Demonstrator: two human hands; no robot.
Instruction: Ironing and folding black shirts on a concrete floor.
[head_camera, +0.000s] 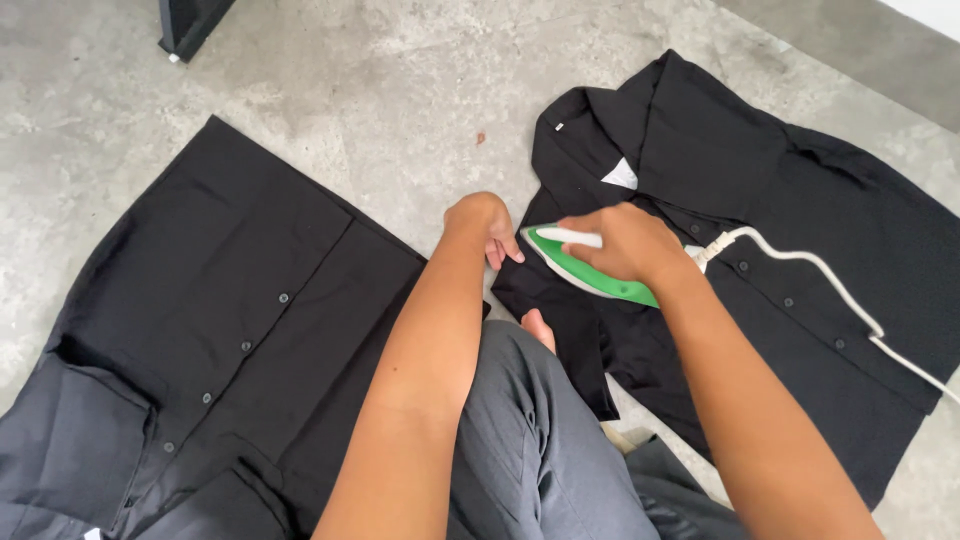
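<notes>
small white label (621, 175) inside collar of right-hand black shirt (800, 230), roughly triangular, no packages, signs or screens
</notes>
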